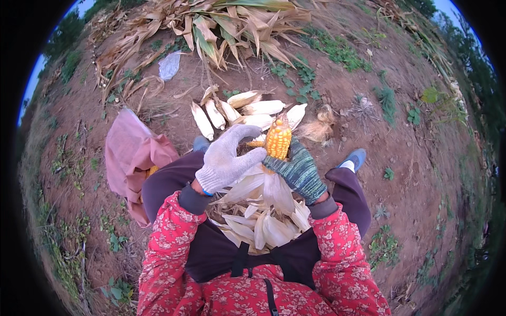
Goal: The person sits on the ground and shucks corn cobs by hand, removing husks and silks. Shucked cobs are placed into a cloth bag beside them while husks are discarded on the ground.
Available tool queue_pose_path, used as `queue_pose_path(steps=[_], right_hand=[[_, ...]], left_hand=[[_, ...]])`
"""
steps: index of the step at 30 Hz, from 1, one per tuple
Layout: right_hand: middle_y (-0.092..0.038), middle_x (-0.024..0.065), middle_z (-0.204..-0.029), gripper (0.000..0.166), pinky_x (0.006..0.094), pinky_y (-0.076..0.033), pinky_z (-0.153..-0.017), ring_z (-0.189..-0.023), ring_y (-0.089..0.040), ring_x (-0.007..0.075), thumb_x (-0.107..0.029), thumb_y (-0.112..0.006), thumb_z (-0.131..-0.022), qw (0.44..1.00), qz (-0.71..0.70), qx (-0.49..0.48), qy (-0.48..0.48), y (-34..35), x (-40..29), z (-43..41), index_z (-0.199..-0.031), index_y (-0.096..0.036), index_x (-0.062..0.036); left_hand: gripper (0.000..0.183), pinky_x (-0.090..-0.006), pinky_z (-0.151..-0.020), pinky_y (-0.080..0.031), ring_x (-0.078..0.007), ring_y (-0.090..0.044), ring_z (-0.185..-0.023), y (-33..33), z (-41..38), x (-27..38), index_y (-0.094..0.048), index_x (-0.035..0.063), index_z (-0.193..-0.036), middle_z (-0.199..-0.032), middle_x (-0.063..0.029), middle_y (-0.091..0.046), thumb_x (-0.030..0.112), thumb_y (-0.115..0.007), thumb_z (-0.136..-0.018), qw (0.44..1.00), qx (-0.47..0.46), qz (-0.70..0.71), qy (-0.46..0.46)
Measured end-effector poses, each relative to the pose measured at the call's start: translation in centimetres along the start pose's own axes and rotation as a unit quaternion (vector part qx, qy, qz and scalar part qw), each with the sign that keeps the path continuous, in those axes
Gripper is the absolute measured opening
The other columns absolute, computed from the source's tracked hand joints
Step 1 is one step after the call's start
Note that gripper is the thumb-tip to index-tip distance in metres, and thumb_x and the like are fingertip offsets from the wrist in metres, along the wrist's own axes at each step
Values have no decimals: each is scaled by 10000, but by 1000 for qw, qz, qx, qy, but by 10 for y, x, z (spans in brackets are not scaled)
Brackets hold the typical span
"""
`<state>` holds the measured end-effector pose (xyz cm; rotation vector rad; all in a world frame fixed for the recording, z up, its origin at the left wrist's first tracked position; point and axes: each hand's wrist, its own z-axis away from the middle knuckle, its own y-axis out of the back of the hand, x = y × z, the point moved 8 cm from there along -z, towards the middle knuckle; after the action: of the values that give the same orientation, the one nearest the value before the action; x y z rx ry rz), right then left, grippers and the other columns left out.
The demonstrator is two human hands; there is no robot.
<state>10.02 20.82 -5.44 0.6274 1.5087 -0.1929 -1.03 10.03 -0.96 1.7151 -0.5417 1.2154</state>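
My right hand (298, 170), in a green and blue striped knit glove, grips a yellow ear of corn (278, 138) near its base, tip pointing away from me. Pale husk leaves (278, 191), peeled back, hang beneath the ear. Curved beside it is my left hand (231, 156) in a whitish knit glove, thumb and fingers apart with nothing seen between them. Its thumb tip reaches the ear's side; whether it touches cannot be told. Partly hidden behind that hand, some yellow kernels (256, 143) show. Loose husks (257, 229) are piled between my legs.
Several ears in pale husks (263, 107) lie on the soil ahead. A pink sack (134, 154) with yellow corn showing stands at my left knee. Dry corn stalks (237, 27) are heaped farther off, near a clear plastic bag (170, 65). Corn silk (319, 124) lies right of the ears.
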Motion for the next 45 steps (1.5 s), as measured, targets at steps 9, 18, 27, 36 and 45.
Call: queue_pose_path(steps=[9,18,27,36,45], right_hand=[[-631,122,-1116,614,328,-485,-874,-1014,-625,207,-280,-779,-779,993,-93,-54,-41,-25,-6,-3,-1255,-494,-16],[-651,81,-1001,500,311,-506,-807,-902,-629,152,-216,-771,-791,994,-91,-44,-47,-31,0,-3,-1181,-532,-16],[-615,53,-1109,459,293,-479,-872,-994,-586,139,-108,-720,-827,990,-98,-80,-64,-30,-13,0,-1226,-515,-10],[-626,31,-1013,377,277,-489,-807,-905,-588,112,-97,-720,-822,983,-163,-55,-63,-23,-29,2,-1151,-563,-3],[-618,43,-1072,428,293,-477,-857,-957,-587,137,-124,-705,-836,986,-148,-36,-69,-6,-32,2,-1209,-533,-4]], left_hand=[[288,-272,-798,-486,-162,-623,-901,12,3,20,-655,-39,-1034,-992,-97,-648,127,-704,-804,991,116,45,-39],[99,-360,-680,-506,-304,-636,-762,24,14,46,-642,24,-879,-823,-112,-642,48,-659,-785,951,239,-132,-143],[119,-363,-715,-481,-282,-613,-783,29,17,27,-564,9,-956,-835,-133,-602,112,-548,-899,968,242,-32,-58],[197,-292,-753,-447,-143,-551,-784,23,9,-3,-573,6,-951,-871,-69,-588,177,-476,-952,974,134,175,51],[217,-414,-634,-494,-343,-627,-691,-3,26,22,-501,47,-1083,-770,-157,-620,204,-471,-936,987,-18,-139,-81]])
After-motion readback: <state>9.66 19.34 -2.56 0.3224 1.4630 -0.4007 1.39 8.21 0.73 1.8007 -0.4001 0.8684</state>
